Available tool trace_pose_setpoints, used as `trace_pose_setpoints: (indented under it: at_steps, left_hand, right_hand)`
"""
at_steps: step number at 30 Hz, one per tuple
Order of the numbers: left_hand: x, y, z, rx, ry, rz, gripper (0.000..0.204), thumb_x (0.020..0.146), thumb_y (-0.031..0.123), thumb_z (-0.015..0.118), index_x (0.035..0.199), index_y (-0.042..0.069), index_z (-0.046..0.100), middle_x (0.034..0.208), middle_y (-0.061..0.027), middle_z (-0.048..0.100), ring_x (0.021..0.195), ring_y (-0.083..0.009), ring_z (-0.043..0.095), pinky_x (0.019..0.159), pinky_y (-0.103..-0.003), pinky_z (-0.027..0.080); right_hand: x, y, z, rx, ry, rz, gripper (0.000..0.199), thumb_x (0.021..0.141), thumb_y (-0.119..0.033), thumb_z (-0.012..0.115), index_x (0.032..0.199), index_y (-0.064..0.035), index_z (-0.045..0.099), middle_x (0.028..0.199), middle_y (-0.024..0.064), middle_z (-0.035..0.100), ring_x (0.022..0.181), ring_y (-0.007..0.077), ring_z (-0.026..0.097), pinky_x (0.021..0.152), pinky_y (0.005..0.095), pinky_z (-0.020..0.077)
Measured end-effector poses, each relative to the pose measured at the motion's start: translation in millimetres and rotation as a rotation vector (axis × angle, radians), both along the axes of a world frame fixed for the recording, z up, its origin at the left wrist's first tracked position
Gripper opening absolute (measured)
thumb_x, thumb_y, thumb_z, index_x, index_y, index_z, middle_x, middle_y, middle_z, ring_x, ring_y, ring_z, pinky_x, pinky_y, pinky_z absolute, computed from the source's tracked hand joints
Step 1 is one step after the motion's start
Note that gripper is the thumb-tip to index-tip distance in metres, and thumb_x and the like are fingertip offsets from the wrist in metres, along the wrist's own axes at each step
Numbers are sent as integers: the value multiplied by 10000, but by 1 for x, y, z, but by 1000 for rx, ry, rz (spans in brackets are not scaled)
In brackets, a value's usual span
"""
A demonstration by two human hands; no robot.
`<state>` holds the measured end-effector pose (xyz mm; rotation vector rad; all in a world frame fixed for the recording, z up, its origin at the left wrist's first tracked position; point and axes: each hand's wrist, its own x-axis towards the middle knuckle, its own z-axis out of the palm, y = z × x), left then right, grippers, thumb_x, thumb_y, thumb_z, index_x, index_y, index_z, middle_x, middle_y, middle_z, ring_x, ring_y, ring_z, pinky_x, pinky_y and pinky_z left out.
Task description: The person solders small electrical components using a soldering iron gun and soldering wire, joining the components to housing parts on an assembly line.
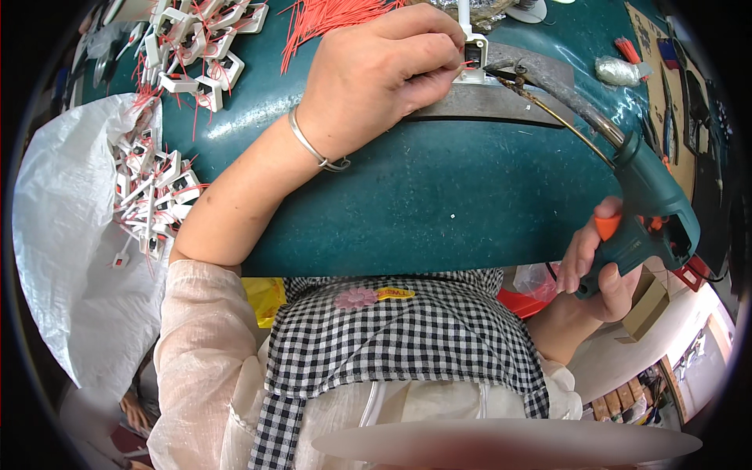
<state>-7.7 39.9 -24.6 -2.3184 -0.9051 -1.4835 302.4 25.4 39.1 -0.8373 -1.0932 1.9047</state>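
Note:
My left hand [380,74] reaches to the far middle of the table, thumb and fingertips pinched on a thin red wire [468,63]. The wire runs to a small white plastic housing [481,48] with a dark part inside, standing by a curved metal plate [493,106]. My right hand [587,258] is wrapped round the grip of a green soldering gun [656,184] with an orange trigger. Its long barrel slants up and left, and the dark tip lies right beside the housing. A thin brass-coloured tube [568,125] runs along below the barrel toward that tip.
Many wired white housings lie heaped at the far left [211,55], with more on a white plastic bag [74,211]. Loose red wires [337,27] lie behind my left hand. A clear-wrapped bundle [619,70] and a brown board with tools [666,102] are at right.

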Motion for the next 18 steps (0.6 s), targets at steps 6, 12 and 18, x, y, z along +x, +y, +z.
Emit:
trace_pose_setpoints:
  at_steps: [6,12,18]
  left_hand:
    - [-5,-1,-5,8,-8,-19,136,734,8,694,855,42,642,931,-79,636,795,-226,653,676,-288,527]
    - [-5,1,-7,22,-11,-26,138,742,23,706,868,43,653,937,-78,639,800,-225,654,680,-289,528]
    - [-5,0,-7,-30,-58,-46,138,745,27,712,870,46,659,938,-77,642,801,-224,655,682,-286,528]
  right_hand:
    - [-3,-1,0,-7,1,-5,646,745,-224,745,1132,145,384,591,109,506,421,158,519,381,256,461]
    - [-2,1,-1,-16,0,10,623,746,-217,742,1122,132,389,603,116,518,430,161,527,392,262,472]
    - [-3,2,0,-19,-17,22,609,744,-215,743,1115,122,396,620,120,530,438,161,533,397,261,473]
